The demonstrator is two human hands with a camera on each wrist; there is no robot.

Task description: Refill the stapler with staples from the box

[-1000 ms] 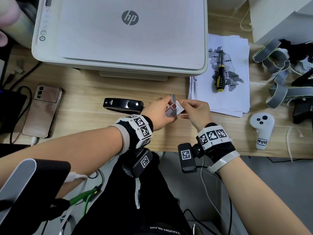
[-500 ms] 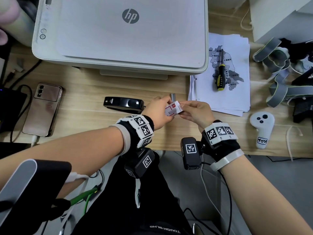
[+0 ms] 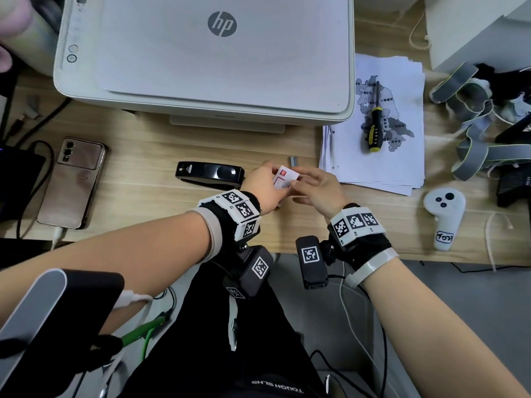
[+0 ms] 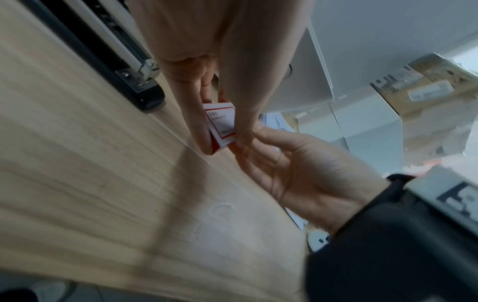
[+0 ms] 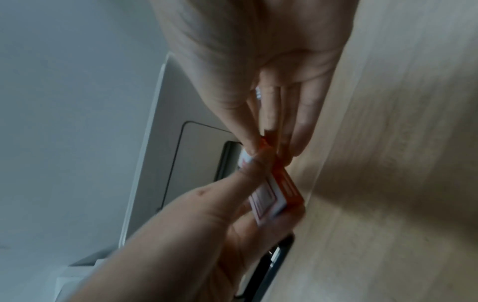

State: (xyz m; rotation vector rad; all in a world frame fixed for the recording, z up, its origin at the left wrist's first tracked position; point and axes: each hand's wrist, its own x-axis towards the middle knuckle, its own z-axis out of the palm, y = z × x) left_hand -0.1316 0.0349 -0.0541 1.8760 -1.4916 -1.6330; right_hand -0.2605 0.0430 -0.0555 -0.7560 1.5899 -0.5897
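1. Both my hands meet over the desk (image 3: pixel 149 193) on the small red-and-white staple box (image 3: pixel 284 179). My left hand (image 3: pixel 263 186) pinches it between thumb and fingers, and my right hand (image 3: pixel 319 188) nips the box's right end with its fingertips (image 5: pixel 252 143).

2. What has changed: a second ago the box's end flap stood up between my hands. Now the box lies flatter and looks nearly closed, and my right fingers have closed in on its end. I cannot tell from the wrist views whether the flap is fully tucked.

3. A short grey strip of staples (image 3: pixel 293 161) lies on the desk just beyond my fingertips, apart from the box. It was there a second ago too, and neither hand touches it.

4. The black stapler (image 3: pixel 211 174) lies closed on the desk just to the left of my left hand, near my knuckles but not touched.

5. My reading: the staples needed are already out, and I am shutting the box to be rid of it. What is left is the refill itself: put the box down, open the stapler, lay in the strip, close it.

6. The risk I see: the loose strip is small and close to my moving fingers, so a nudge could break or scatter it.
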